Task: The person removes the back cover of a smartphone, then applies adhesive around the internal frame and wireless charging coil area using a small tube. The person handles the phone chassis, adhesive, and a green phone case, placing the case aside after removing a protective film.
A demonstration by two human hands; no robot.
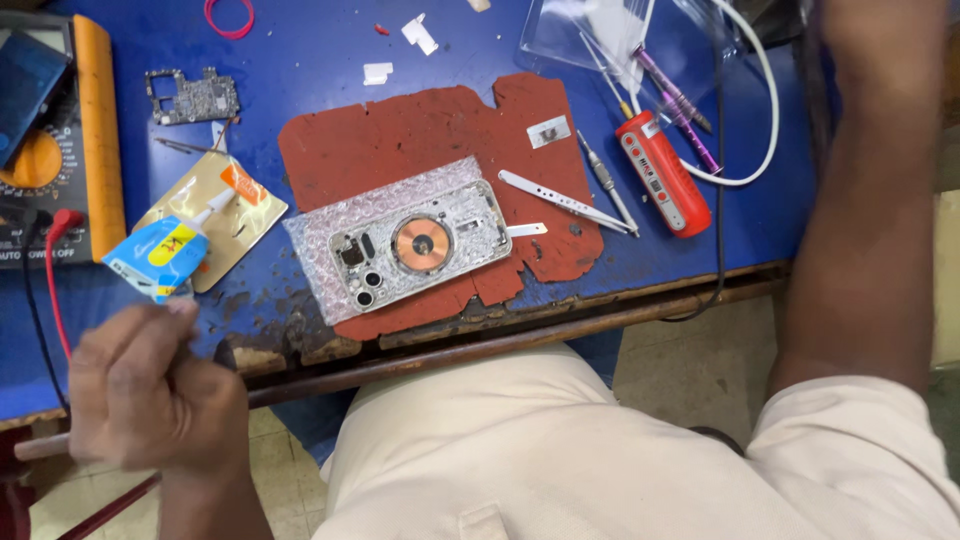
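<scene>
Curled into a loose fist, the left hand (pixel 150 395) sits at the near-left edge of the blue tabletop (pixel 320 70), blurred, with its fingers closed around something small and dark that cannot be made out. Just above its knuckles lies a blue and yellow glue tube (pixel 165 250) with a white nozzle, resting partly on a tan card (pixel 245 215) and pointing up toward the right. Only the right forearm shows, reaching up along the right side; the right hand (pixel 880 25) sits at the top edge of the view, blurred and cut off, so whether it is open or holding anything cannot be told.

At the middle of the tabletop lies a worn red work mat (pixel 420 125). On it a sheet of bubble wrap (pixel 320 235) carries an opened phone back housing (pixel 420 245), lying flat with a copper charging coil (pixel 422 243) at its centre and camera openings at its lower left. Silver tweezers (pixel 565 200) lie just right of the housing, at the mat's edge, beside a thin screwdriver (pixel 605 180). Farther right are a red pen-shaped tool (pixel 662 172) and a white cable (pixel 765 110) looping around it.

To the upper left lies a small phone circuit board (pixel 192 96), and at the far left edge a yellow multimeter (pixel 60 140) with a red test lead (pixel 55 270) trailing toward the left hand.
</scene>
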